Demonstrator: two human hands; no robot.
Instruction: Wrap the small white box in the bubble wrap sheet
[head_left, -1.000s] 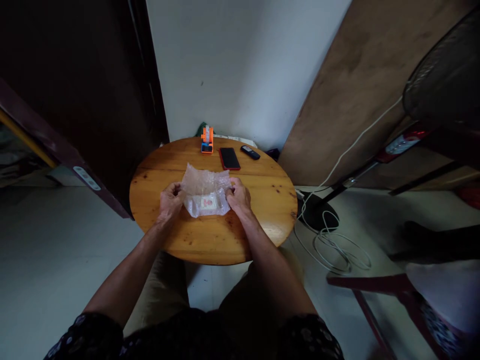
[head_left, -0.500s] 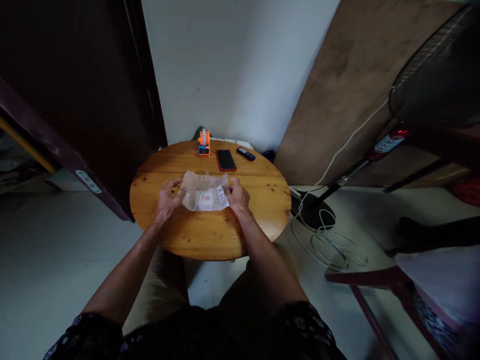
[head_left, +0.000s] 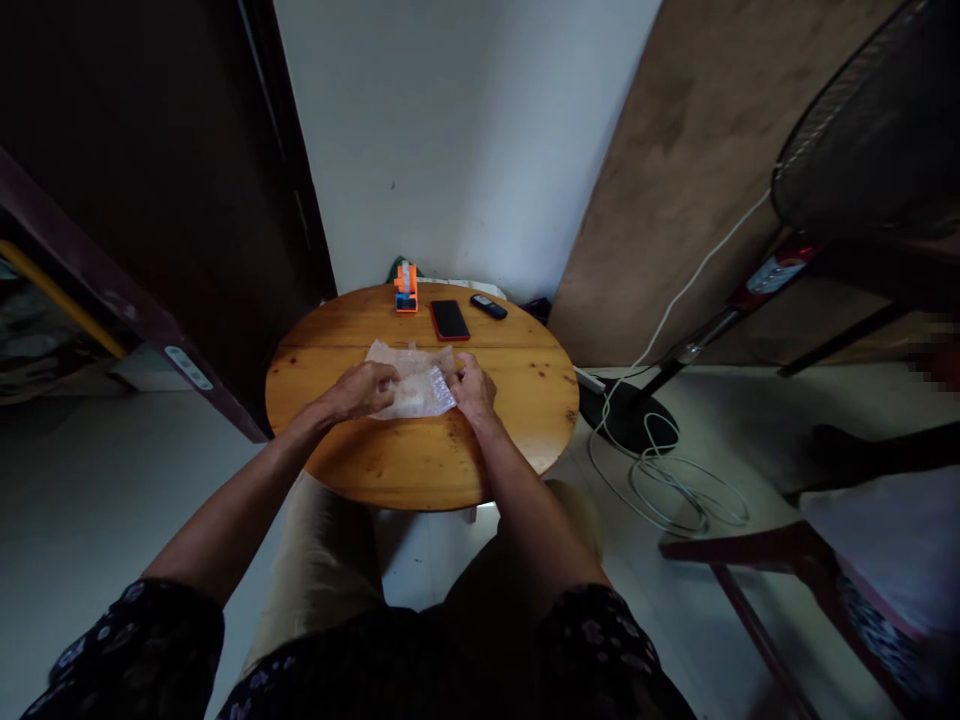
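Observation:
A sheet of clear bubble wrap lies on the round wooden table, folded over a small white item that now barely shows. My left hand rests on the left part of the wrap, fingers curled and pressing it down. My right hand pinches the wrap's right edge. Both forearms reach in from the near side of the table.
At the table's far edge stand an orange and blue tape dispenser, a dark phone in a red case and a small black remote. A fan stand with white cable coils sits on the floor to the right, by a red stool.
My left hand moved right, onto the bubble wrap, folding the left side over the small white item. The wrap is now flatter and more closed. The right hand kept its grip.

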